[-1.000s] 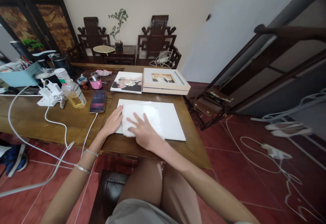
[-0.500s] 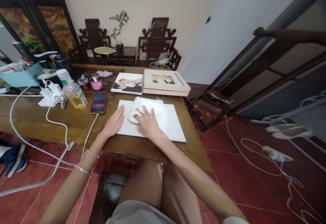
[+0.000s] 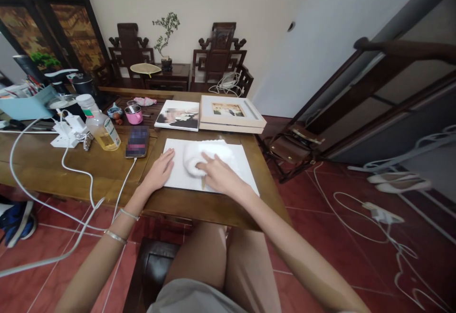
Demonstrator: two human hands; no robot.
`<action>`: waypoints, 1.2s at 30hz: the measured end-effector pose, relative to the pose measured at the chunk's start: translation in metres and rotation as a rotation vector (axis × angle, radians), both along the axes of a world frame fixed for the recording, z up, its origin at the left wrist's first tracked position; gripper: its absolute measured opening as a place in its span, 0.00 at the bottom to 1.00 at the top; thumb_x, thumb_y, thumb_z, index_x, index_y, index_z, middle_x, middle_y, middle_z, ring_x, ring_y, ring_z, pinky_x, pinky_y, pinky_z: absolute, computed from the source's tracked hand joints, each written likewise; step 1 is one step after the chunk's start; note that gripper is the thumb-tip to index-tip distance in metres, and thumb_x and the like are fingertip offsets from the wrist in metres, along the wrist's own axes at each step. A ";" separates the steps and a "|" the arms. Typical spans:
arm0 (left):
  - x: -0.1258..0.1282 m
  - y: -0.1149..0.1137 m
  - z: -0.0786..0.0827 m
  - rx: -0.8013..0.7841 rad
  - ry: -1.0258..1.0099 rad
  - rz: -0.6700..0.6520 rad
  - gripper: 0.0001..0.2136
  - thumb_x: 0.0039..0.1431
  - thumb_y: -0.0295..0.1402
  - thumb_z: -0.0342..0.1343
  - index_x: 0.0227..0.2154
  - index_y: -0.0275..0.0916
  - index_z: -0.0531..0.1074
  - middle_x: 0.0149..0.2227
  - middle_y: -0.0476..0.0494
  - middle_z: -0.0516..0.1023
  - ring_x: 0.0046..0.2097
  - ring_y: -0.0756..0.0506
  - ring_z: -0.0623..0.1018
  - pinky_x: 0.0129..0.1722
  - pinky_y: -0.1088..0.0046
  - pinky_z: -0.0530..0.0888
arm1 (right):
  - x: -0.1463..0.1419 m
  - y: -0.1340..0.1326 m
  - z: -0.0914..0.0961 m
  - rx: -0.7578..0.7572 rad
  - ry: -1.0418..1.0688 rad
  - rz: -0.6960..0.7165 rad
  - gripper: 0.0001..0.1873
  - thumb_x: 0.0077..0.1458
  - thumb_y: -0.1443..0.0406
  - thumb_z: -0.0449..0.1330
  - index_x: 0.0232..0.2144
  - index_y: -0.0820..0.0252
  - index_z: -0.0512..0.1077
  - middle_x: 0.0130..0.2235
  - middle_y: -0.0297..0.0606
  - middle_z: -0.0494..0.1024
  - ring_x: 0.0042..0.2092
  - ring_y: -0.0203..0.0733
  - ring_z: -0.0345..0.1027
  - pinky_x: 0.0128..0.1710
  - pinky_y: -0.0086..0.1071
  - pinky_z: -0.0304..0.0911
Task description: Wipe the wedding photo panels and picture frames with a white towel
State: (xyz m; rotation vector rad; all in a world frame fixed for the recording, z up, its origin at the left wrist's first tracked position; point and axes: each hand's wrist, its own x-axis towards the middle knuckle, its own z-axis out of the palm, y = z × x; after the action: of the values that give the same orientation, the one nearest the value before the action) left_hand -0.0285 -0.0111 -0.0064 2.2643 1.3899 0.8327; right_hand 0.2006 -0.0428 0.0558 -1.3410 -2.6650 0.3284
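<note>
A flat white board (image 3: 175, 173), apparently a canvas panel or book, lies on the wooden table in front of me. My left hand (image 3: 161, 169) rests flat along its left edge, fingers stretched out. On the board's upper middle is a bunched white cloth (image 3: 194, 154), perhaps a small towel, with a rolled fold at its left. My right hand (image 3: 219, 173) presses down on this cloth and grips it, its thumb beside the fold. Part of the cloth is hidden under the fingers, and its white blends into the board.
Behind the board lie a photo print (image 3: 178, 115) and a framed picture in a box (image 3: 231, 116). To the left are a phone (image 3: 137, 142) on a white cable, a bottle (image 3: 103, 128), a pink cup (image 3: 134, 115) and a power strip (image 3: 67, 132).
My right hand has slid a little to the right and nearer to me, and the cloth's fold has shifted with it. My left hand stays on the board's edge.
</note>
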 end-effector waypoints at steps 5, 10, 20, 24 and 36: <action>-0.002 0.001 -0.001 0.027 0.023 -0.002 0.22 0.64 0.37 0.41 0.56 0.33 0.65 0.62 0.35 0.64 0.64 0.41 0.61 0.64 0.57 0.57 | -0.035 0.059 0.001 0.031 0.010 -0.074 0.26 0.50 0.77 0.48 0.50 0.63 0.70 0.50 0.50 0.75 0.59 0.58 0.58 0.55 0.54 0.53; -0.001 0.000 0.003 0.032 0.024 0.009 0.20 0.64 0.37 0.41 0.54 0.35 0.69 0.58 0.37 0.69 0.61 0.41 0.67 0.62 0.59 0.62 | -0.081 0.084 0.006 0.031 0.069 0.003 0.23 0.51 0.75 0.48 0.46 0.59 0.72 0.49 0.43 0.76 0.53 0.53 0.65 0.51 0.43 0.56; -0.003 0.000 -0.002 0.012 0.042 -0.011 0.23 0.65 0.37 0.40 0.58 0.32 0.63 0.63 0.36 0.62 0.65 0.43 0.59 0.65 0.59 0.54 | 0.034 0.074 -0.005 0.033 0.081 -0.142 0.23 0.46 0.77 0.47 0.41 0.65 0.73 0.46 0.48 0.78 0.49 0.53 0.69 0.51 0.40 0.59; -0.003 0.001 -0.003 -0.018 0.072 -0.017 0.24 0.65 0.38 0.39 0.60 0.33 0.61 0.65 0.38 0.59 0.67 0.43 0.56 0.66 0.58 0.52 | 0.082 0.028 -0.024 0.108 0.063 -0.144 0.22 0.42 0.78 0.46 0.38 0.66 0.72 0.48 0.52 0.77 0.62 0.57 0.56 0.60 0.54 0.48; -0.005 0.002 -0.002 0.007 0.143 -0.036 0.24 0.65 0.37 0.38 0.61 0.33 0.59 0.65 0.37 0.57 0.67 0.43 0.55 0.66 0.59 0.52 | 0.100 -0.052 -0.016 0.039 0.062 0.004 0.24 0.36 0.79 0.46 0.34 0.58 0.71 0.62 0.46 0.63 0.66 0.48 0.45 0.63 0.51 0.47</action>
State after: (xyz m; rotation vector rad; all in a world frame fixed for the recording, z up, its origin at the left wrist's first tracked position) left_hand -0.0336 -0.0088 -0.0087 2.3874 1.4041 0.6763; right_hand 0.3006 -0.0951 0.0400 -1.2929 -2.6099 0.3115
